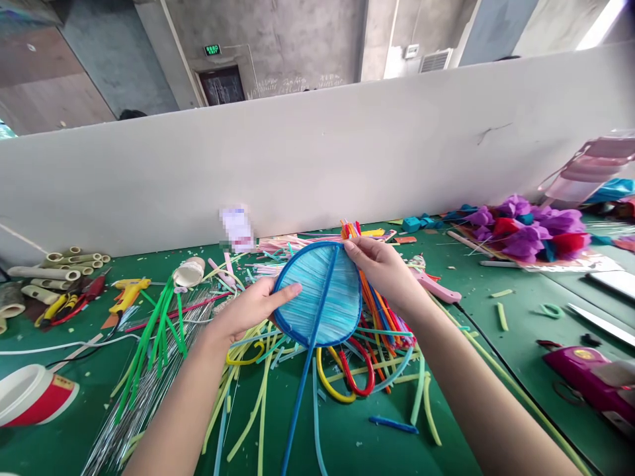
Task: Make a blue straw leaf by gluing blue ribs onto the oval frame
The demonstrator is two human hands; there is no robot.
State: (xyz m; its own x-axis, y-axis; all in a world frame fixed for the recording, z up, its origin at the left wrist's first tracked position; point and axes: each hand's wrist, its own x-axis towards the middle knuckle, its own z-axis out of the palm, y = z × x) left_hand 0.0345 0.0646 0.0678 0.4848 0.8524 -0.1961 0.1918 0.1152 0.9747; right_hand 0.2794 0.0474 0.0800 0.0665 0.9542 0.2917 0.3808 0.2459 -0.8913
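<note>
In the head view, a round, light-blue fan-like panel [302, 301] with a dark-blue fuzzy rim is held up above the table. A dark-blue pipe cleaner [321, 307] runs down across its face and hangs past its lower edge. My left hand [253, 307] grips the panel's left side, thumb on the front and the other fingers behind. My right hand [380, 268] pinches the upper right rim, where the pipe cleaner's top end lies. Red and yellow bent pipe cleaners [358, 370] lie below the panel.
Around are pipe cleaner bundles [387, 317], metal wires [143, 390], a yellow glue gun [127, 295], a pink glue gun [436, 285], bamboo pieces [54, 281], a paper cup [37, 396], purple flowers [530, 228] and scissors [602, 324]. A white partition [307, 158] bounds the table's back.
</note>
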